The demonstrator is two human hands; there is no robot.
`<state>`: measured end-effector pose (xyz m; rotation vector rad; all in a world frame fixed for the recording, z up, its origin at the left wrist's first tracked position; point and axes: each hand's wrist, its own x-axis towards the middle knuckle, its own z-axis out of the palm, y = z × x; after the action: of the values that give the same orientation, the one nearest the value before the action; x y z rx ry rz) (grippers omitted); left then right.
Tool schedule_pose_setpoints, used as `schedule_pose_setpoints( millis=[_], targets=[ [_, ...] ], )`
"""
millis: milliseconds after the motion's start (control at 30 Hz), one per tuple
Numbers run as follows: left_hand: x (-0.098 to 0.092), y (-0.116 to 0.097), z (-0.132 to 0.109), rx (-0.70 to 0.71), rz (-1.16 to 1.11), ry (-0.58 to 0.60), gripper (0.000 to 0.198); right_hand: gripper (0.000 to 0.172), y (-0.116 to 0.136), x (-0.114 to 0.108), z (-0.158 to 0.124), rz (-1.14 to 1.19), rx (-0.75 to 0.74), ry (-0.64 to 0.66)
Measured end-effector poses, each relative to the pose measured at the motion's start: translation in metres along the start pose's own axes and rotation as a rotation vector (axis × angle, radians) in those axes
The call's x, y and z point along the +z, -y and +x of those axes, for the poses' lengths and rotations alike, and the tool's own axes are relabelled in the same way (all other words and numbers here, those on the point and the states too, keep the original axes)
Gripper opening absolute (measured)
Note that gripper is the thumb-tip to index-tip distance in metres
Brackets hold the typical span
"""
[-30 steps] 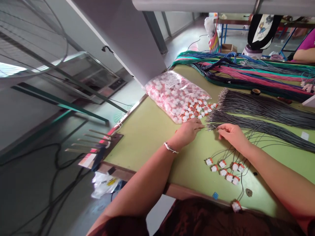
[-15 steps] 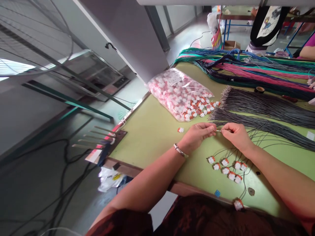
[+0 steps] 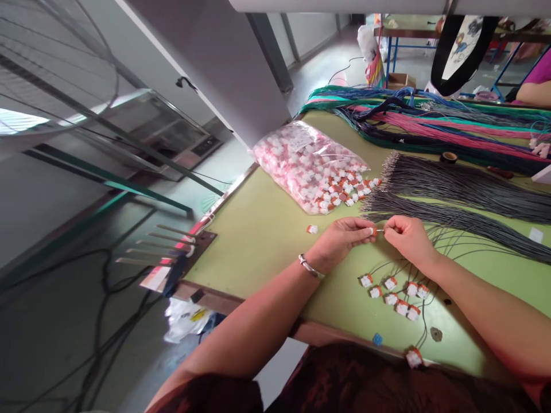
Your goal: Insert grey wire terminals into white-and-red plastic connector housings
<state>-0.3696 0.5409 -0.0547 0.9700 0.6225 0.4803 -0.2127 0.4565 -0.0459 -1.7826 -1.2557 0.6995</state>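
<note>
Orange-and-white connector [image 3: 373, 232]: in the head view, right of centre over the green table [image 3: 241, 241], between both hands.
Left hand [image 3: 346, 236]: narrow pinch; thumb and forefinger hold the connector.
Right hand [image 3: 408, 238]: narrow pinch on a thin wire [image 3: 380, 230]; its bright tip points left at the connector. Contact or insertion: cannot tell.
Single connector [image 3: 313, 229]: on the table, just left of the left hand.
Wired connectors [image 3: 391, 299]: grouped on the near side of the right hand, dark leads attached.
Clear bag [image 3: 297, 163]: far side of the left hand, filled with connectors.
Connector pile [image 3: 342, 197]: at the bag's right end.
Dark wire bundles [image 3: 456, 179]: far right, tips facing left.
Coloured wires [image 3: 434, 123]: beyond the bundles, along the far edge.
</note>
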Motion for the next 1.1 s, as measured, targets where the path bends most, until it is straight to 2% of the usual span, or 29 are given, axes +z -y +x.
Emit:
schedule_pose_setpoints(
  millis=[100,167,233,333,400,667,867,1100],
  targets=[
    [0.0017,0.0038,0.0028,0.081,0.144,-0.075,0.031,0.013,-0.005,0.0026,-0.0009,-0.081,-0.047,-0.004],
    [0.0019,0.0059,0.0044,0.114,0.199,-0.113,0.031,0.014,-0.0067,0.0037,-0.0006,-0.054,-0.044,0.021],
    [0.0007,0.0065,0.0051,0.109,0.156,-0.093,0.032,0.016,-0.0064,0.0031,0.0006,0.003,-0.039,0.063],
    [-0.0024,0.0047,0.0041,0.073,0.067,-0.001,0.032,0.018,-0.0043,-0.0005,0.003,0.075,-0.043,0.117],
    [-0.0035,0.0032,0.0029,0.073,0.098,0.017,0.032,0.017,-0.0036,-0.0028,0.0043,0.087,-0.042,0.138],
    [0.0037,0.006,0.0021,0.156,0.313,-0.067,0.026,0.013,-0.0075,0.0011,0.0046,0.02,-0.031,0.151],
    [0.0042,0.01,0.0047,0.091,0.251,-0.032,0.03,0.017,-0.0114,0.0041,0.0038,-0.025,-0.054,0.158],
    [0.0003,0.0086,0.0061,0.08,0.098,-0.042,0.034,0.012,-0.0057,0.0025,0.0047,0.154,0.022,0.057]
  ],
)
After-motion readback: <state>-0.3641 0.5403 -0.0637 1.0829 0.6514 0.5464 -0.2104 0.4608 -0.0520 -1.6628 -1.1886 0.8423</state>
